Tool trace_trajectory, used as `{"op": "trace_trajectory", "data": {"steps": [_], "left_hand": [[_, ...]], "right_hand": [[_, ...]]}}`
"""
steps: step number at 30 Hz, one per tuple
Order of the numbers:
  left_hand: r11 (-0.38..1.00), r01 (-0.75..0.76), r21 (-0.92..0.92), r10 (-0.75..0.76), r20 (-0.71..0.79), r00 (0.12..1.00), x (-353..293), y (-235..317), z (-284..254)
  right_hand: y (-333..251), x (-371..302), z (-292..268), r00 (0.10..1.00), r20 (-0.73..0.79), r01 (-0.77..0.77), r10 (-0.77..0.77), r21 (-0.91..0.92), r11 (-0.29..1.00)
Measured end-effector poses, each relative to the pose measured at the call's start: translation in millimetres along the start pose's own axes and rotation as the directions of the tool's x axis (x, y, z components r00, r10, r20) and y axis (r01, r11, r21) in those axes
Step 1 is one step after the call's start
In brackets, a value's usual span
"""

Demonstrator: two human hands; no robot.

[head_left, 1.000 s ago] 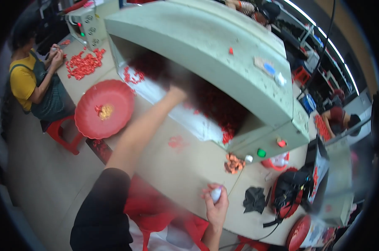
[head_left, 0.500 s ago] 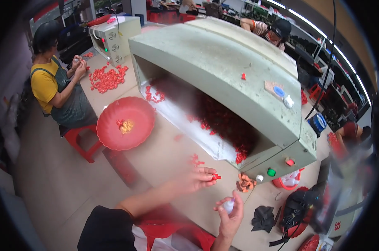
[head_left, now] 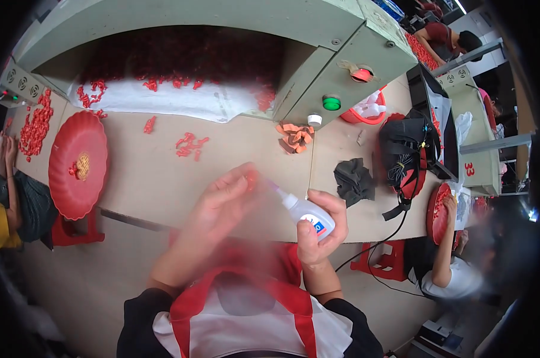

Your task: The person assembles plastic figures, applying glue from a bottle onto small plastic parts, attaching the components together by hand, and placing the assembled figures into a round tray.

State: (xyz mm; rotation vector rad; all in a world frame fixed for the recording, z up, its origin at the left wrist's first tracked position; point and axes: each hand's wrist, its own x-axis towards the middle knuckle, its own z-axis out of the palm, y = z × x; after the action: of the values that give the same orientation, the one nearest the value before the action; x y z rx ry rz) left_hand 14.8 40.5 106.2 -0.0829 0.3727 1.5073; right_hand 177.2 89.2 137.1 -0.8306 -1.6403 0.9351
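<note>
My right hand (head_left: 318, 230) grips a small white squeeze bottle (head_left: 306, 210) with a thin nozzle that points left toward my left hand. My left hand (head_left: 225, 200), blurred by motion, pinches a small red piece (head_left: 253, 177) at its fingertips, right at the nozzle's tip. Both hands are over the near edge of the beige worktable (head_left: 150, 179). A few loose red pieces (head_left: 189, 145) lie on the table beyond my left hand.
A pale green machine (head_left: 318, 65) with a hood holds many red pieces on white cloth. A red round tray (head_left: 76, 164) lies left, an orange scrap pile (head_left: 295, 136) and a dark cloth (head_left: 353, 181) right. People sit at left (head_left: 7, 203) and right (head_left: 446, 262).
My left hand drew back from inside the machine, took a red piece off the table and brought it to the bottle's nozzle. My right hand tilted the bottle toward it.
</note>
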Motion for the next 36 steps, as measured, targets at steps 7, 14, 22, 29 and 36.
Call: {"op": "trace_trajectory", "data": {"steps": [7, 14, 22, 29, 36], "left_hand": [[0.984, -0.123, 0.127, 0.124, 0.0, 0.992, -4.7, -4.3, -3.8], [0.981, -0.129, 0.144, 0.131, -0.009, 0.991, -3.2, -6.1, 1.9], [0.974, -0.129, 0.186, 0.132, 0.0, 0.991, -1.5, -5.7, 1.8], [0.969, -0.143, 0.201, 0.143, 0.013, 0.99, -1.2, -7.2, -0.1], [0.964, -0.161, 0.212, 0.161, 0.016, 0.987, -0.7, -6.3, -1.6]], "right_hand": [[-6.0, -8.9, -5.4, 0.971, 0.107, 0.224, -0.212, -0.117, 0.968], [-1.7, 1.9, 2.4, 0.918, 0.188, 0.377, -0.35, -0.138, 0.916], [-2.4, 5.5, 2.6, 0.913, 0.215, 0.385, -0.348, -0.164, 0.908], [-2.7, 7.0, 1.4, 0.914, 0.212, 0.382, -0.346, -0.157, 0.911], [-3.4, 6.8, 2.0, 0.91, 0.222, 0.387, -0.351, -0.149, 0.91]]}}
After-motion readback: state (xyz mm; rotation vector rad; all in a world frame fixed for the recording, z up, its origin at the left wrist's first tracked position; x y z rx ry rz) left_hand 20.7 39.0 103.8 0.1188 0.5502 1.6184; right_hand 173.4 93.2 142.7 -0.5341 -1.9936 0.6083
